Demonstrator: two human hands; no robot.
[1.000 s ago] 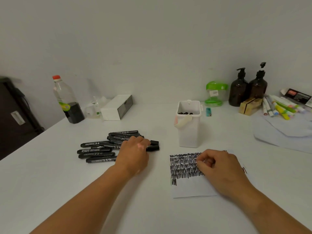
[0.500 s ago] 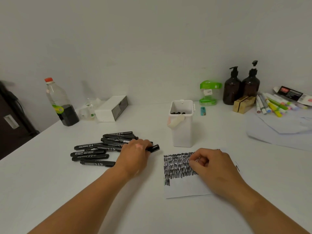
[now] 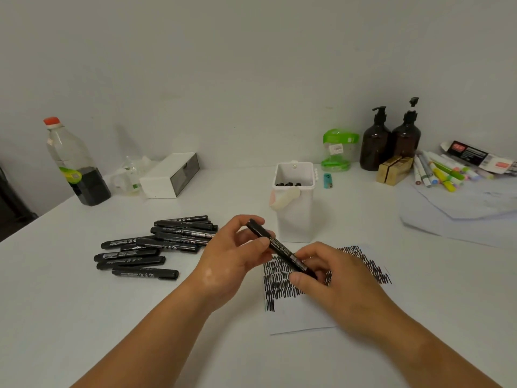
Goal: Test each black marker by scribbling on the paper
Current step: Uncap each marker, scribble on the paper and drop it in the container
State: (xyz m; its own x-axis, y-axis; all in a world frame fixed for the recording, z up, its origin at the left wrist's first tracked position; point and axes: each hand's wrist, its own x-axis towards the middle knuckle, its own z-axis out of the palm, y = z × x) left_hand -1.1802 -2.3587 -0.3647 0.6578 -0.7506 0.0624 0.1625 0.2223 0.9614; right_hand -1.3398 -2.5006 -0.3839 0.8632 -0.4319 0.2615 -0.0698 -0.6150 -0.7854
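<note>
The paper (image 3: pixel 302 317) lies nearest me, a white sheet flat on the white table (image 3: pixel 84 317). Its near strip is bare. Beyond that, dense rows of black zigzag scribbles (image 3: pixel 279 284) run across to its far right corner.

Both hands meet over the sheet, sharing one black marker (image 3: pixel 275 244). The right hand (image 3: pixel 338 281) has its fingers curled round the marker's lower, nearer end, which hides the tip from me. The left hand (image 3: pixel 232 259) pinches the upper, farther end between thumb and fingers. The marker slants from upper left down to lower right. Its barrel is glossy black with a line of white print too small for me to read, and I cannot tell whether the cap is on.

Left of the left hand, a loose pile of black markers (image 3: pixel 156 243) lies on the table. They have the same black barrels and white lettering, which I cannot read either. Just beyond the paper stands a white container (image 3: pixel 296 219) with small dark pieces (image 3: pixel 288 184) inside, and a teal lighter (image 3: pixel 328 180) lies behind it to the right.

Along the wall, from the left:
- a clear bottle (image 3: pixel 75 163) with a red cap, a green label and dark liquid low down
- a white box (image 3: pixel 170 175)
- a green-and-clear plastic container (image 3: pixel 337 149) with an unreadable sticker
- two brown pump bottles (image 3: pixel 375 144)
- gold boxes (image 3: pixel 394 169)
- coloured markers (image 3: pixel 439 172)
- a black packet (image 3: pixel 472 154) with red patches and print I cannot read
</note>
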